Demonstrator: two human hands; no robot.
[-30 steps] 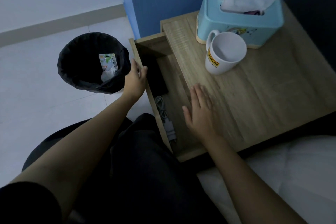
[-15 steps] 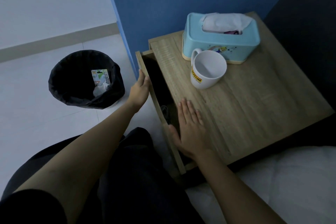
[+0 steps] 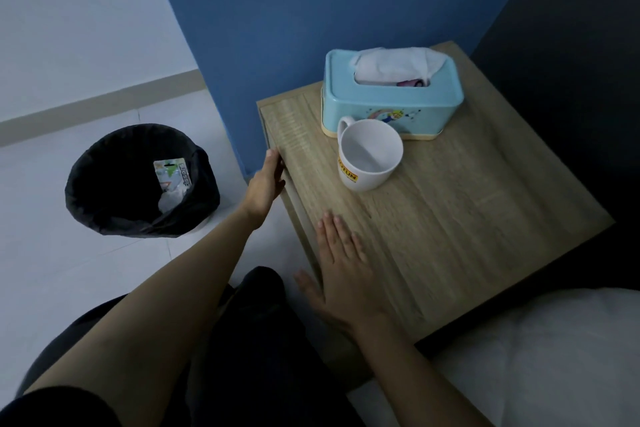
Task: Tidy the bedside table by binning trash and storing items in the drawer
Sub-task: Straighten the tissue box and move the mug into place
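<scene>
Both hands [image 3: 266,180] flat against bedside table [image 3: 450,218].

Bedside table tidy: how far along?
Done: packaging and crumpled paper lie in the black-lined round bin; the wooden bedside table's drawer front looks flush. In hand: left hand pressed on that front, right hand flat on top. Left: nothing obvious; only the white mug and the light-blue tissue box stand on top.

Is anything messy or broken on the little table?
Nothing looks broken or spilled. The white mug stands upright in front of the blue tissue box, which has a tissue puffing out. The trash is inside the black bin.
</scene>
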